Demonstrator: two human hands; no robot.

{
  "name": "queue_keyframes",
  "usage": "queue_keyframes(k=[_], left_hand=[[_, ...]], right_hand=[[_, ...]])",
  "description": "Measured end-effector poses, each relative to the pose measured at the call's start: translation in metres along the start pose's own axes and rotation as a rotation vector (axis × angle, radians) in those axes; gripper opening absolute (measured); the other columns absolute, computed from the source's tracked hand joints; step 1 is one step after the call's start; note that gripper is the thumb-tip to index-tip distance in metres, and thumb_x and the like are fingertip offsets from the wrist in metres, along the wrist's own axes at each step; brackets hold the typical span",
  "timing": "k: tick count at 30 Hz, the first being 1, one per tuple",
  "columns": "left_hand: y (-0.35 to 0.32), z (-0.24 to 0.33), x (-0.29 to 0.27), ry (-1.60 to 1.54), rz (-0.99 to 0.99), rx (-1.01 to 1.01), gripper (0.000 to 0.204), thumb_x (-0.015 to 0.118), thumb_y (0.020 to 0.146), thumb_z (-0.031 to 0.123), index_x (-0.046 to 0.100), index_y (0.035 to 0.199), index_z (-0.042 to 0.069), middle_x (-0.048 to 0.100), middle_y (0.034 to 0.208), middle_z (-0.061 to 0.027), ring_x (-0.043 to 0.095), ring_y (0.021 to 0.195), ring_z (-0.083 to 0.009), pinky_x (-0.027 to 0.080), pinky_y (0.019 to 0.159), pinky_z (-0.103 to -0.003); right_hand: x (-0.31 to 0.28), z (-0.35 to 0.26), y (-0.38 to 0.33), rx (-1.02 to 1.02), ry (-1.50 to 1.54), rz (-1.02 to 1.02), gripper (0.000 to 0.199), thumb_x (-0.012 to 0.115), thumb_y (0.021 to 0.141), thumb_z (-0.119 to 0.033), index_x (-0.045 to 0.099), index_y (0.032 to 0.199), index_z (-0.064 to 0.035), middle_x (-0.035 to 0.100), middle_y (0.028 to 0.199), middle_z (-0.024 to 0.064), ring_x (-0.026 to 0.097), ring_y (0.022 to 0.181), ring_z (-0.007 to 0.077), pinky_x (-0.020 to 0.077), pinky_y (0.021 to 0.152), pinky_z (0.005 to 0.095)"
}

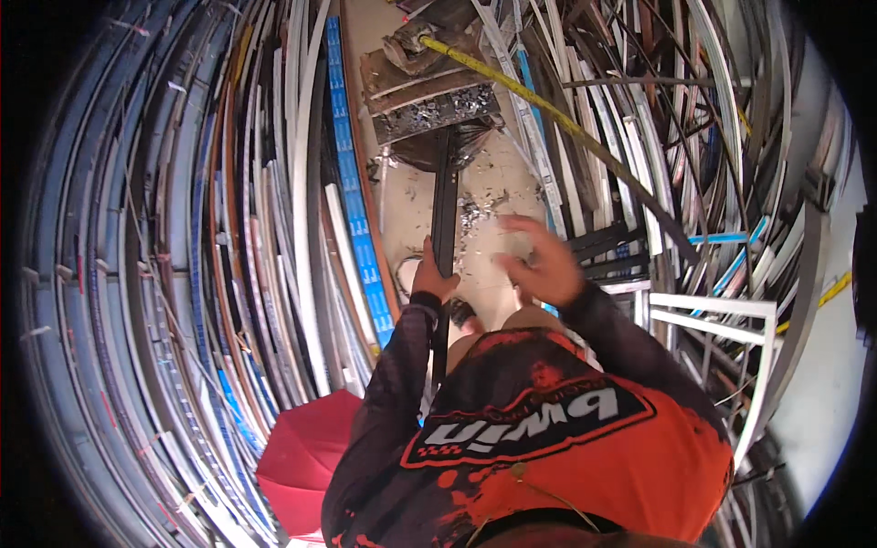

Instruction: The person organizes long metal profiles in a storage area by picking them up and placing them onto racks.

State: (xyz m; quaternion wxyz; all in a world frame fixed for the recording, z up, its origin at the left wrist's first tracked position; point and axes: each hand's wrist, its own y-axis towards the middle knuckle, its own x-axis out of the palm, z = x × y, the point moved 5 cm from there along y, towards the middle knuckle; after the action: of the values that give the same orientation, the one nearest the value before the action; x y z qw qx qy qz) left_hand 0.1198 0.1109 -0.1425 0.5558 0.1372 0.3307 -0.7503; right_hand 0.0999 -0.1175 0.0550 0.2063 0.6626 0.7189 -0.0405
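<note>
Left hand (437, 278) was clamped round a straight dark bar (445, 205) running near-to-far at centre, right hand (548, 263) blurred, fingers apart; pale floor (404, 203) carried shiny scraps (473, 214) between long stacked profiles (301, 183).

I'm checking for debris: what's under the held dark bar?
Beige floor flanks the dark bar in the left hand, shavings scattered on its right; what's directly beneath is hidden.

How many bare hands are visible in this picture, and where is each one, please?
2. The left hand is around the long, straight black bar; the right hand, blurred, is open to the right of it.
</note>
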Motion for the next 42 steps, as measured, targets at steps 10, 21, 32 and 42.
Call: queue_keyframes(k=[10,21,32,42], left_hand=[[0.172,0.042,0.149,-0.108,0.092,-0.144,0.108,0.071,0.069,0.021,0.003,0.152,0.009,0.057,0.115,-0.0336,0.061,0.101,-0.0439,0.05,0.088,-0.046],[0.195,0.026,0.165,-0.154,0.28,-0.084,0.107,0.071,0.067,0.019,0.006,0.152,0.008,0.055,0.118,-0.0323,0.058,0.105,-0.0461,0.049,0.091,-0.047],[0.226,0.034,0.165,-0.029,0.28,-0.158,0.104,0.069,0.067,0.02,0.009,0.15,0.004,0.061,0.109,-0.0315,0.063,0.095,-0.0445,0.052,0.085,-0.046],[0.249,0.036,0.172,-0.132,0.234,-0.213,0.107,0.072,0.068,0.018,0.005,0.151,0.008,0.061,0.107,-0.0325,0.063,0.094,-0.0448,0.052,0.083,-0.048]], right_hand=[[-0.236,0.032,-0.034,0.695,-0.818,-0.325,0.035,0.065,0.084,-0.015,0.052,0.113,0.0005,0.063,0.081,0.0238,0.062,0.076,0.0437,0.0483,0.065,0.0463],[-0.246,0.053,-0.015,0.852,-0.666,-0.353,0.029,0.068,0.082,-0.014,0.055,0.104,-0.0002,0.063,0.077,0.0226,0.064,0.074,0.0424,0.049,0.064,0.0452],[-0.257,0.068,-0.022,0.976,-0.601,-0.43,0.03,0.068,0.08,-0.011,0.057,0.106,-0.0002,0.068,0.089,0.0202,0.068,0.083,0.0337,0.0511,0.072,0.0391],[-0.255,0.069,-0.018,0.95,-0.553,-0.427,0.022,0.067,0.081,-0.011,0.06,0.1,-0.0027,0.063,0.074,0.0129,0.062,0.063,0.0261,0.0469,0.059,0.0369]])
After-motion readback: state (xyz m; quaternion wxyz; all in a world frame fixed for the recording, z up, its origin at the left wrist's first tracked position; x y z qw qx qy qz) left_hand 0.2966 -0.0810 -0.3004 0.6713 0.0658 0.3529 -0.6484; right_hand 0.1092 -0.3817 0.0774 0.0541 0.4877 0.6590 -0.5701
